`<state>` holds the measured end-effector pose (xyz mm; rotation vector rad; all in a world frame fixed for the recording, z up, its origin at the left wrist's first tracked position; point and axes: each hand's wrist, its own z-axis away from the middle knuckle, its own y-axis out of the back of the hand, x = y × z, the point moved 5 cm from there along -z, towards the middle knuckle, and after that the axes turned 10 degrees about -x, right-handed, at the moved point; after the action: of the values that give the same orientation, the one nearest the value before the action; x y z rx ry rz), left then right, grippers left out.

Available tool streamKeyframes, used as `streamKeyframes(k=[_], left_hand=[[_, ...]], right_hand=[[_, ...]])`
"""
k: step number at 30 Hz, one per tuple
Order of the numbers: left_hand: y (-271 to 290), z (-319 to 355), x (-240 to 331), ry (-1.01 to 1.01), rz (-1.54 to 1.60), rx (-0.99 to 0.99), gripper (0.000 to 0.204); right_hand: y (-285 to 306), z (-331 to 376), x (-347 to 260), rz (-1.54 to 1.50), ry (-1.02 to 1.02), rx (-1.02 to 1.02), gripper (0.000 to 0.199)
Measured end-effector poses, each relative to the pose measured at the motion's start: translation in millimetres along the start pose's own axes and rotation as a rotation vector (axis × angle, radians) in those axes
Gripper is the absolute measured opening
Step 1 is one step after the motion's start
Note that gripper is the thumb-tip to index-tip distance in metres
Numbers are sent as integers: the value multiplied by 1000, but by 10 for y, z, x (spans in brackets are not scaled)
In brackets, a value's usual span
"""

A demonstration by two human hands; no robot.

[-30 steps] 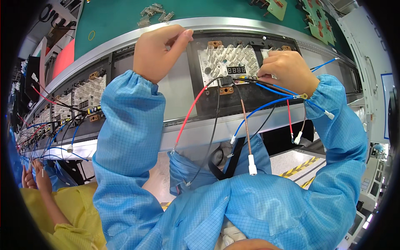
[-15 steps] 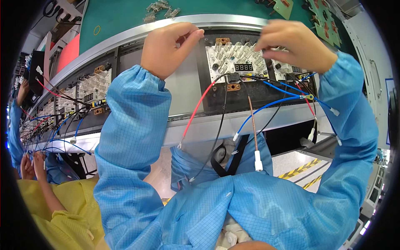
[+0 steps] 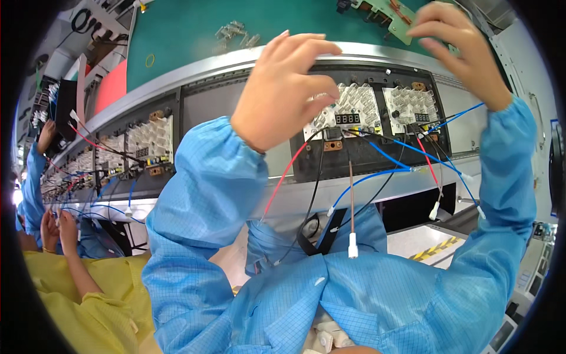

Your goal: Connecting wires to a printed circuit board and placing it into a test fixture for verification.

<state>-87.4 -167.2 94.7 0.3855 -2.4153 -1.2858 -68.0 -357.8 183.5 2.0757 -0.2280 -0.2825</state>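
Here both hands are raised and hold nothing: the left hand (image 3: 283, 88) hovers with curled fingers just above the circuit board (image 3: 352, 109) in the black tray (image 3: 306, 168), and the right hand (image 3: 457, 50) is spread open near the green bench (image 3: 177, 35).

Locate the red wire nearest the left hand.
In the head view, the red wire hangs centre-frame, just below the left hand, beside a black wire.
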Motion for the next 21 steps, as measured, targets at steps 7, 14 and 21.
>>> streamKeyframes(k=[7,14,21], left_hand=[[-55,-13,94,142,-90,-307,10],[-20,217,84,297,-117,-409,16],[-247,21,105,301,-159,-544,19]], right_hand=[[539,2505,-633,379,-967,622,27],[-338,3433,-984,328,-954,1035,28],[-335,3616,-857,188,-949,945,26]])
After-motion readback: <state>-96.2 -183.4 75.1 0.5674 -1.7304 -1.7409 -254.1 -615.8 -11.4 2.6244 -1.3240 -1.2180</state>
